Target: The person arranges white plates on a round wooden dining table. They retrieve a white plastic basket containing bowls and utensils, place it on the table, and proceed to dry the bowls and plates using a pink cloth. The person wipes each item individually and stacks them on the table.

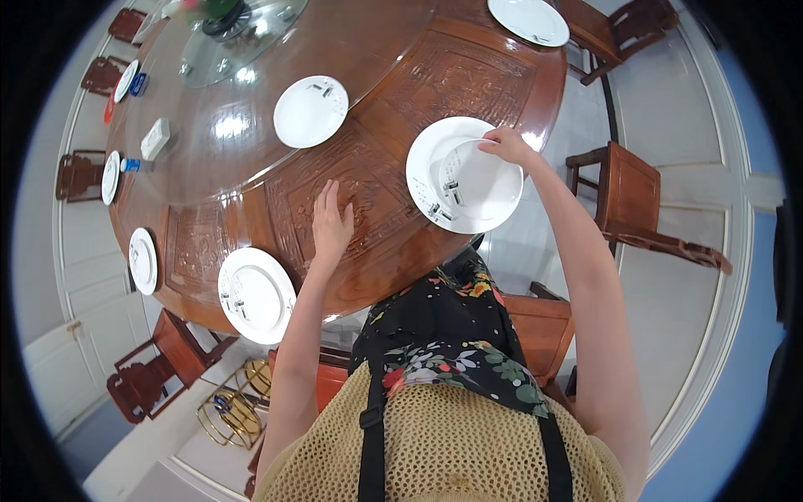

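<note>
My right hand [509, 148] grips the upper rim of a small white plate [486, 179], thumb on its face. This plate overlaps a larger white plate [429, 149] near the table's edge; I cannot tell whether it rests fully on it. Dark printed motifs mark both plates. My left hand [332, 224] is empty, its fingers spread a little, over the carved wooden table [376, 251]. Beyond it, a single white plate [310, 113] lies at the rim of the glass turntable [251, 147].
To the left, a small plate sits on a larger plate [230, 301]. Another white plate [530, 22] lies at the far right. A tissue pack [155, 139] is on the turntable. Wooden chairs [630, 194] surround the table, and a gold wire rack [229, 414] stands behind on the left.
</note>
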Action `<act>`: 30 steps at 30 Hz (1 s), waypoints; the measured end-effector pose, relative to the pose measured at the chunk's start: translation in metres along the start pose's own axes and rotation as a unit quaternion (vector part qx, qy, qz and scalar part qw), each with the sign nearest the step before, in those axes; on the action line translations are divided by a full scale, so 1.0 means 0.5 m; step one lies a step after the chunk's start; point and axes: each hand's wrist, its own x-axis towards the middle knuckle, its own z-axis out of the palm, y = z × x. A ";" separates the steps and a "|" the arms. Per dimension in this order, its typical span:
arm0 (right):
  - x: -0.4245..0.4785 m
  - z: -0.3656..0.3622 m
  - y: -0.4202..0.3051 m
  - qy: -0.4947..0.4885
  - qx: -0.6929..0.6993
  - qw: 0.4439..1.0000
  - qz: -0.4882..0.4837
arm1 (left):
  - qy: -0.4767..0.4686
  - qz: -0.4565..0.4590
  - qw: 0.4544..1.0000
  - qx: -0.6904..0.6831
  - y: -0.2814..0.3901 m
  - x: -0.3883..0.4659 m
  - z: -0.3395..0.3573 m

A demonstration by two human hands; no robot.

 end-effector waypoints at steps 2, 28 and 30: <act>0.056 0.004 0.014 -0.036 -0.003 0.999 -0.006 | 0.019 -0.008 1.000 -0.004 0.018 0.021 0.003; 0.075 0.050 -0.077 0.012 -0.191 0.943 -0.272 | 0.039 0.005 0.955 0.294 0.082 0.401 0.174; 0.064 0.041 -0.080 0.024 -0.184 0.951 -0.249 | 0.059 0.040 0.941 0.331 0.084 0.422 0.177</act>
